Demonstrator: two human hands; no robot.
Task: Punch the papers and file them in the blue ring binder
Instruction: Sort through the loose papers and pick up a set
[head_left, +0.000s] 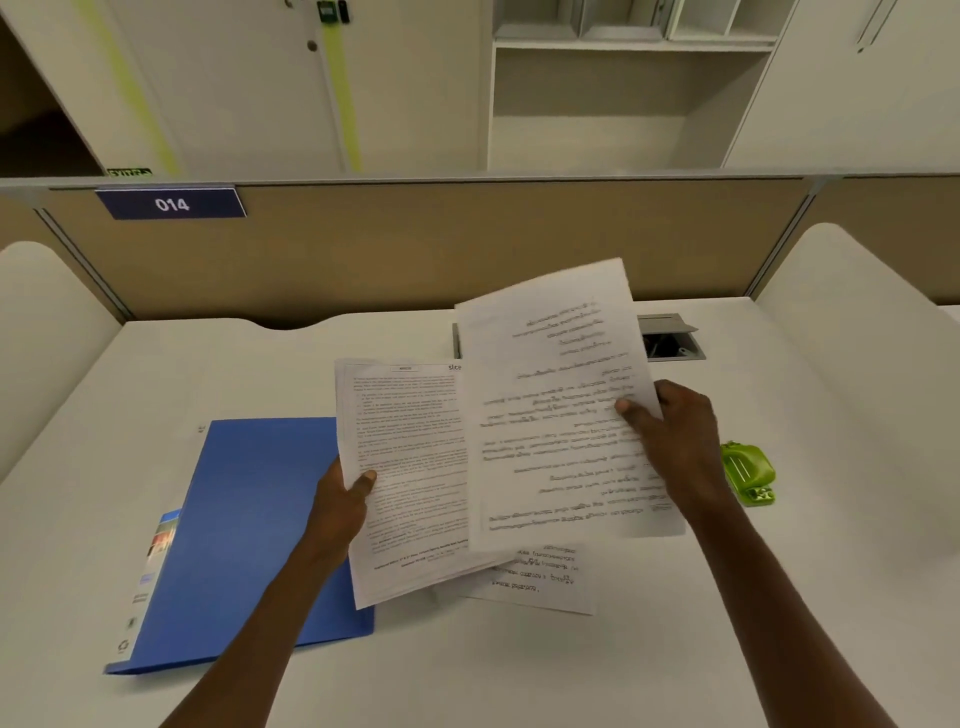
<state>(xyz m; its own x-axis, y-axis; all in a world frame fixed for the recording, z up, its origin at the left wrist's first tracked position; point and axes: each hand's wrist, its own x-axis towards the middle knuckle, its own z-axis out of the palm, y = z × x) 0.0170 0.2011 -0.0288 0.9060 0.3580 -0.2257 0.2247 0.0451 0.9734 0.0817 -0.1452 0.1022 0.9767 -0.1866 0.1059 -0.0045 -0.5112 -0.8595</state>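
A pale worktop (493, 675) fills the lower two thirds of the frame, closed off at the back by a tan partition (467, 244) that carries a dark blue plate reading 014 (171, 203) at the upper left. Above the partition stand pale cupboards and open shelves (623, 78).

The blue ring binder (249, 540) lies closed and flat at the lower left of centre, its labelled spine towards the left edge of the frame.

Both forearms rise from the bottom edge and lean towards the centre. The right hand (675, 441), right of centre, holds a single printed sheet (561, 415) lifted off the worktop and tilted; the thumb lies across the sheet's face near its right edge and the fingers are curled behind it. The left hand (343, 499), at centre, grips a thin stack of printed pages (410, 467) by the left edge, thumb on top and fingers hidden underneath; the stack's lower left corner overlaps the binder's right side. The lifted sheet covers the stack's right part.

One more sheet (540, 582) lies flat on the worktop below the held papers, partly covered by them.

A grey cable hatch (675, 338) is set into the worktop behind the lifted sheet.

A small green hole punch (748, 470) sits on the worktop just right of the right wrist.
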